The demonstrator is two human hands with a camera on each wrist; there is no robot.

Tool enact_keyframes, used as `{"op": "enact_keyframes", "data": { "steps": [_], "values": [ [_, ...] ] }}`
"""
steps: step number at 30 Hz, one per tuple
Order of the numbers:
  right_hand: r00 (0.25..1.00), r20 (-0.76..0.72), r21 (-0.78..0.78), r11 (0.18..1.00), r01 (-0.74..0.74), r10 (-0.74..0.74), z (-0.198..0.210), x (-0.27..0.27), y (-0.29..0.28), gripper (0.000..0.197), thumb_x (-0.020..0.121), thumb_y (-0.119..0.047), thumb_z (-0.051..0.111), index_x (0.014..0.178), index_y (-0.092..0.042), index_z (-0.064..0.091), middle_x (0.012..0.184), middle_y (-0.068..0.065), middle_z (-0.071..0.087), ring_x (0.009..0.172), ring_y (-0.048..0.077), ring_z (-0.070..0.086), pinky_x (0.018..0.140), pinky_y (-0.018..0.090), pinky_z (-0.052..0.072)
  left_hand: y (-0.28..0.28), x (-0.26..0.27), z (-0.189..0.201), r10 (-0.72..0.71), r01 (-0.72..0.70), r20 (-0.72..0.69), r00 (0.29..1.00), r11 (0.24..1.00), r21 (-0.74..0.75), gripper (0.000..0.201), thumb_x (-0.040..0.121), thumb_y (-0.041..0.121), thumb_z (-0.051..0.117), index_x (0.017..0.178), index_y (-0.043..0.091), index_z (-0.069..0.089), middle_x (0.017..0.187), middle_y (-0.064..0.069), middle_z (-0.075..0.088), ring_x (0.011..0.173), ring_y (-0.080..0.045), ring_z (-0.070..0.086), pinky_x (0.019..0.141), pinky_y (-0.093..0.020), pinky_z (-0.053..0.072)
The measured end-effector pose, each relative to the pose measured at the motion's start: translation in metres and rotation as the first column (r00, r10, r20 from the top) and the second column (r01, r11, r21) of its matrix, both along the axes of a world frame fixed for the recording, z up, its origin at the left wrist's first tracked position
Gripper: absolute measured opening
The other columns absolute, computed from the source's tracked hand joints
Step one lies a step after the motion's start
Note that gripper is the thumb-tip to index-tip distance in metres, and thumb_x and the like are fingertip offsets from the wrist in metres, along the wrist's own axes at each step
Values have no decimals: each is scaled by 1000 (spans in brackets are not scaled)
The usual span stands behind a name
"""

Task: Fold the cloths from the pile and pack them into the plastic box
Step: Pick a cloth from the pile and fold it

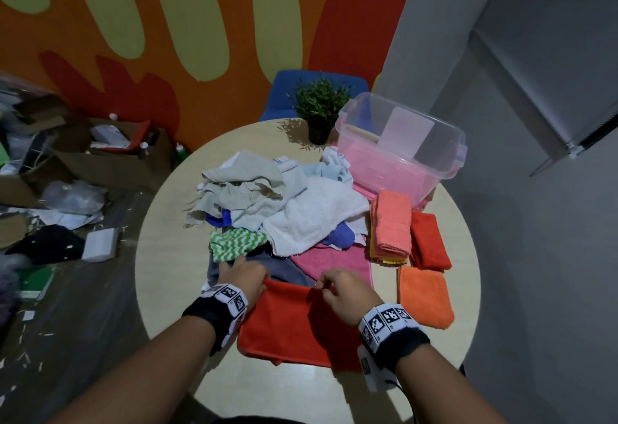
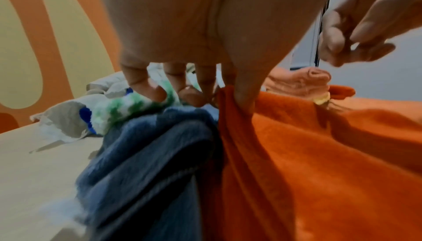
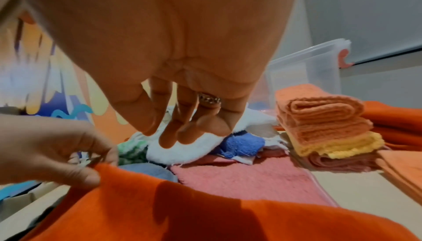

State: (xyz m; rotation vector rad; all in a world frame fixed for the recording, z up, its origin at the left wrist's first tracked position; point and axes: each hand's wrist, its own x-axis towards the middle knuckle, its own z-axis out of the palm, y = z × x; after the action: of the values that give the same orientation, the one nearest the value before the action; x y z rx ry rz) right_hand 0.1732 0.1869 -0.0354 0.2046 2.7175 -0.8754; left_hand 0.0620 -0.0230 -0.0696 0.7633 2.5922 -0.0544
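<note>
One red cloth, near edge of the table: my left hand pinches its far-left corner; my right hand, fingers loosely curled, I cannot tell whether holding.

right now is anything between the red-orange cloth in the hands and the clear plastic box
Yes: the folded peach towel stack and folded red cloth lie on the table between the red-orange cloth and the clear plastic box. Lifting over them avoids both.
</note>
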Motion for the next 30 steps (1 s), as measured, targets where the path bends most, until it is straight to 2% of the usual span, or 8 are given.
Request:
{"op": "enact_keyframes", "data": {
  "steps": [3,6,8,13,17,23,27,30],
  "values": [
    [996,-86,5,1000,-21,21,4,-6,-4,28,87,-22,62,115,-25,61,116,-4,63,109,17,54,97,32,44,3,-1,24,-99,82,39,994,946,313,14,97,35,55,111,35,57,115,9,55,116,-19,47,94,-43,36],
    [984,-177,-184,982,-32,-2,23,-12,-11,65,79,-32,75,135,-31,44,125,-7,61,115,10,55,99,27,43,19,2,64,-248,101,106,963,694,713,17,92,23,66,109,27,67,106,10,67,101,-9,61,90,-27,44],
    [962,-258,-335,942,0,-92,42,-14,-12,67,79,-23,78,135,-32,43,112,-7,66,101,6,63,89,23,47,31,4,86,-239,3,158,958,559,829,27,90,18,70,114,29,64,108,11,68,94,-8,64,88,-21,48],
    [887,-408,-453,891,7,-214,87,-7,16,68,82,-11,77,137,-39,48,117,-16,63,105,2,62,92,21,50,33,-5,103,-200,-213,368,908,536,817,41,86,19,75,110,36,47,88,6,62,75,-11,60,71,-32,51],
    [849,-499,-367,930,-29,-170,111,0,39,49,82,-5,76,118,-34,62,115,-21,65,113,3,59,99,20,42,35,-9,122,-130,-143,226,965,460,876,24,85,20,77,97,29,58,82,9,62,72,-13,58,69,-32,47],
    [792,-566,-314,948,47,-227,137,6,57,24,79,-13,81,86,-31,67,79,-18,66,67,7,60,65,28,48,47,-13,161,-95,-142,184,978,337,931,31,76,13,85,91,29,63,85,12,63,71,-9,57,68,-26,50],
    [722,-651,-323,946,14,-233,155,6,61,19,77,-9,81,81,-22,68,87,-8,70,82,14,67,72,33,55,48,-13,180,-71,-138,168,983,318,938,26,75,11,85,89,27,70,85,5,69,76,-21,66,74,-36,58],
    [680,-697,-280,960,30,-225,167,7,61,15,75,-9,83,80,-17,71,89,-8,71,86,10,67,75,22,54,48,-11,190,-101,-102,142,985,329,939,19,76,5,83,81,18,71,84,1,67,76,-20,66,74,-32,56]
  ]
}}
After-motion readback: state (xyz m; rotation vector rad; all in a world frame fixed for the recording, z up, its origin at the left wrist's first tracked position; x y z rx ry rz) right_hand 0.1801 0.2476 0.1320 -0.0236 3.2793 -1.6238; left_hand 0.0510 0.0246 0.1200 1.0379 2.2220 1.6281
